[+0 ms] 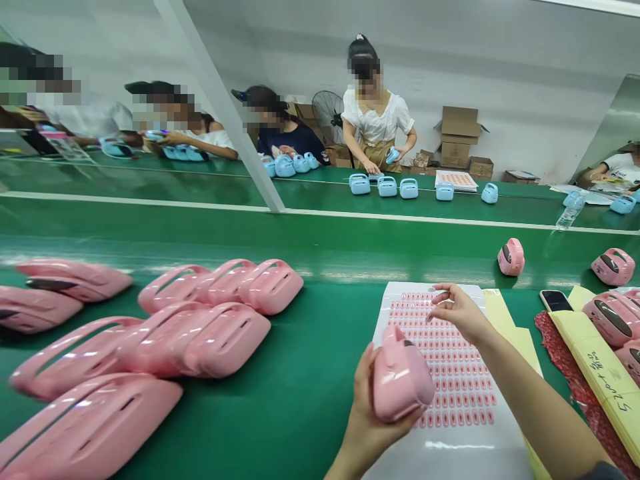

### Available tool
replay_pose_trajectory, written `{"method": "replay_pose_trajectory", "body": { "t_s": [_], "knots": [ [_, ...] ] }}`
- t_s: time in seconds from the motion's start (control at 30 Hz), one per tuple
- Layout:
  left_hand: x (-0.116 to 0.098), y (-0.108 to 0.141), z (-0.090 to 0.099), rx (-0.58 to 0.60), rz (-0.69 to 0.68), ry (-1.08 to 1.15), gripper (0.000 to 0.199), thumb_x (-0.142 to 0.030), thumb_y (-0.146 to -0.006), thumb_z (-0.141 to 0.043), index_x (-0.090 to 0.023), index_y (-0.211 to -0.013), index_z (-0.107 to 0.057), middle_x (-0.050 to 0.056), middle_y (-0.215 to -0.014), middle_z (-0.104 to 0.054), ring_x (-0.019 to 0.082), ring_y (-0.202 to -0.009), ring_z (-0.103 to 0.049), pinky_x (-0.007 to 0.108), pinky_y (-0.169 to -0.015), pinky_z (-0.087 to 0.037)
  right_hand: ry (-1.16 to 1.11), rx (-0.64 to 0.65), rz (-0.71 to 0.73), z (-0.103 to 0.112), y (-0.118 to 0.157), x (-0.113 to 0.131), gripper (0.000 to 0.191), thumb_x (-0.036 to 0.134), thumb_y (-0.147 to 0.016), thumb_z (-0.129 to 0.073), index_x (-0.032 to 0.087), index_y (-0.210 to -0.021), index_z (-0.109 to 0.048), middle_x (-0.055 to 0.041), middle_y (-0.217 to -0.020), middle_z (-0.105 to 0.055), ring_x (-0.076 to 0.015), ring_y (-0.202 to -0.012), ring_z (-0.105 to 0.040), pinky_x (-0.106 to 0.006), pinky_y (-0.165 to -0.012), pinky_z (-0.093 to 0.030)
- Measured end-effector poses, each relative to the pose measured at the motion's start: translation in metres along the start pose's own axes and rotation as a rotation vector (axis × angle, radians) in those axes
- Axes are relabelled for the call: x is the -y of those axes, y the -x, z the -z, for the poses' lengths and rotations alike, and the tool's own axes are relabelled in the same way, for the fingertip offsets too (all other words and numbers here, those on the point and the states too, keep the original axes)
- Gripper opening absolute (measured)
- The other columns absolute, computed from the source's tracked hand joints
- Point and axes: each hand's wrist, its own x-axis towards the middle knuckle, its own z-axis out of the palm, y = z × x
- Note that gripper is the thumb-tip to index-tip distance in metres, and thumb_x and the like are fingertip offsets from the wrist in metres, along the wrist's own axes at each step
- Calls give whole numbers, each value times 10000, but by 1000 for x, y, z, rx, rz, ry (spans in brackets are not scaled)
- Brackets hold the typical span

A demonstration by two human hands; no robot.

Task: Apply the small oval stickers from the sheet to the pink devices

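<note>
My left hand [370, 407] is wrapped round a glossy pink plastic casing with a handle [403, 380], held tilted above the lower left part of a white sticker sheet [450, 460]. Rows of small oval red-and-pink stickers [457, 383] cover that sheet. Over its upper right part hovers my right hand [457, 310], fingers apart and bent a little, with nothing visible between them. More pink casings with handles [225, 337] lie in rows on the green surface to the left.
Yellow paper [520, 347], a phone [555, 301] and red bubble wrap [565, 373] lie at right, beside further pink casings [613, 317]. Across a raised ledge, co-workers handle blue casings [387, 187]. A slanted white post [225, 107] rises from the ledge, and a bottle [570, 212] leans there.
</note>
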Motion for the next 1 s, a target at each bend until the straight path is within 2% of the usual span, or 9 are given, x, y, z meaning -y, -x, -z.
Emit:
{"method": "replay_pose_trajectory", "body": {
  "t_s": [0.07,0.17,0.3,0.47,0.53,0.6,0.73,0.87,1.0],
  "knots": [
    [3,-2,0,90,13,-12,905,63,-266,-778,-223,-1111,-628,80,-1184,-617,316,-1223,-459,343,-978,-397,-152,179,13,-1,24,22,425,191,-656,-677,219,-1053,-529,23,-847,-566,-117,-629,-637,-296,-642,-524],
    [5,-7,5,143,246,189,602,-33,-422,-759,-176,-999,-667,160,-1133,-631,359,-1249,-426,436,-985,-383,-213,351,6,0,52,46,437,141,-635,-677,225,-1047,-556,21,-858,-566,-90,-624,-580,-253,-611,-491],
    [1,-10,4,184,341,196,417,-141,-514,-706,-204,-925,-674,165,-1067,-662,354,-1223,-457,485,-1009,-329,-30,318,20,5,70,56,468,25,-639,-602,237,-1056,-571,25,-858,-562,-103,-679,-562,-252,-634,-467],
    [-4,-8,-2,248,332,63,460,-209,-462,-761,-204,-915,-688,185,-1094,-659,369,-1223,-455,489,-1037,-285,98,304,58,7,78,58,507,-18,-664,-555,256,-1091,-551,19,-870,-548,-138,-782,-570,-301,-734,-481],
    [-2,-7,-1,316,240,33,531,-176,-433,-786,-193,-956,-693,188,-1125,-645,390,-1205,-472,509,-1038,-285,139,293,79,7,81,59,507,-22,-673,-549,254,-1097,-539,14,-879,-539,-141,-791,-565,-307,-742,-484],
    [0,-7,2,475,-2,-150,687,-140,-440,-795,-237,-1103,-647,147,-1199,-615,389,-1176,-501,537,-1015,-326,191,269,119,7,84,59,505,-25,-676,-552,245,-1103,-526,7,-885,-538,-144,-805,-558,-306,-743,-492],
    [-2,-8,5,725,-489,-595,947,-182,-578,-754,-365,-1392,-306,101,-1339,-501,367,-1180,-504,541,-930,-449,322,220,241,4,91,53,484,-10,-713,-541,229,-1131,-498,-18,-917,-540,-142,-790,-564,-293,-707,-525],
    [-8,-9,1,758,-612,-731,973,-243,-649,-715,-326,-1438,-151,138,-1329,-484,350,-1164,-520,501,-896,-496,521,129,568,1,98,43,422,30,-823,-439,198,-1210,-444,-80,-982,-574,-175,-869,-599,-317,-756,-546],
    [-9,-8,1,744,-653,-755,1015,-221,-631,-726,-296,-1445,-125,142,-1304,-507,340,-1149,-534,485,-884,-510,779,14,857,-2,112,39,466,66,-899,-326,137,-1359,-308,-148,-1047,-645,-219,-891,-642,-334,-730,-561]
  ]
}}
